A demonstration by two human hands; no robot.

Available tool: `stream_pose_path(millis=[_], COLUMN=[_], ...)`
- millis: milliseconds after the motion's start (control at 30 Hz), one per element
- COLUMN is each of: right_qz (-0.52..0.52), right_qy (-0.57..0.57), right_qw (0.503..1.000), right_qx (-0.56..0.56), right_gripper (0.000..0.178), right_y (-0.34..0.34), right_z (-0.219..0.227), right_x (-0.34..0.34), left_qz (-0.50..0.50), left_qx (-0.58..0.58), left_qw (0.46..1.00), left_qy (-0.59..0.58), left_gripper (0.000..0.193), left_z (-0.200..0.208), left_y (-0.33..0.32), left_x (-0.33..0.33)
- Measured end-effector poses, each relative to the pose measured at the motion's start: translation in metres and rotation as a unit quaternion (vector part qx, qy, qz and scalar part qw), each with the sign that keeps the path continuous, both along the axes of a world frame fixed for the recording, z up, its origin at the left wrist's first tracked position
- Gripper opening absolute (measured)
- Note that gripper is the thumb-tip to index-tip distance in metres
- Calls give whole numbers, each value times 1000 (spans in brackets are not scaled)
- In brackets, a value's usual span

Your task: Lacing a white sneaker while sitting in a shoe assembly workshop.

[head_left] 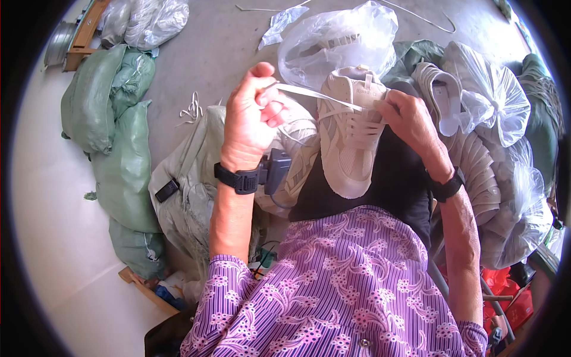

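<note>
A cream sneaker (350,169) rests on my lap, its toe toward me and its tongue at the far end. Flat white laces cross its front. From the upper eyelets a shoelace (306,91) stretches taut to the left. My left hand (253,116) is closed on the end of that lace, raised beside the shoe; a small thin grey piece shows at its fingertips, too small to name. My right hand (410,116) pinches the sneaker's upper right edge near the eyelets. Its fingertips partly hide what they grip there.
Green sacks (125,160) line the left wall. A whitish sack (190,172) carrying a small black device (167,190) stands by my left arm. Stacked shoes (476,178) and clear plastic bags (493,98) crowd the right. Beyond the sneaker lies another plastic bag (339,44).
</note>
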State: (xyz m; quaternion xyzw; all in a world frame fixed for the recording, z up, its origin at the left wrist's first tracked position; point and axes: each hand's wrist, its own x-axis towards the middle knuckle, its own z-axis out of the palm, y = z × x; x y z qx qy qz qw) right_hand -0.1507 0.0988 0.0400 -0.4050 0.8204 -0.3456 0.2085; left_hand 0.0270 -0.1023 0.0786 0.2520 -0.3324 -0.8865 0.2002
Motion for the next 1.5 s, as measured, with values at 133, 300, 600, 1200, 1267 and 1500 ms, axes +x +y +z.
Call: stream_pose_path(millis=[133,300,600,1200,1267,1500], right_qz=[-12,-16,-5,103,89,71], right_qy=[59,45,113,-384,-371,-265], right_qw=[998,999,987,905,914,958], right_qx=[29,0,-115,-151,-137,-86], right_gripper=[21,18,5,27,26,20], right_y=[-3,-4,1,-7,-2,5], right_z=[-3,0,-2,24,21,23], right_x=[7,15,11,47,44,37], left_qz=[-6,2,103,-148,-149,-181], left_qx=[95,122,-172,-141,-173,-476], left_qw=[994,986,975,978,971,850], left_qy=[51,110,-91,-32,-69,-138], left_gripper=[16,16,19,22,22,17], left_z=[-7,3,10,16,15,-9], left_y=[-5,-25,-68,58,61,59], left_x=[16,23,23,-26,-26,-19])
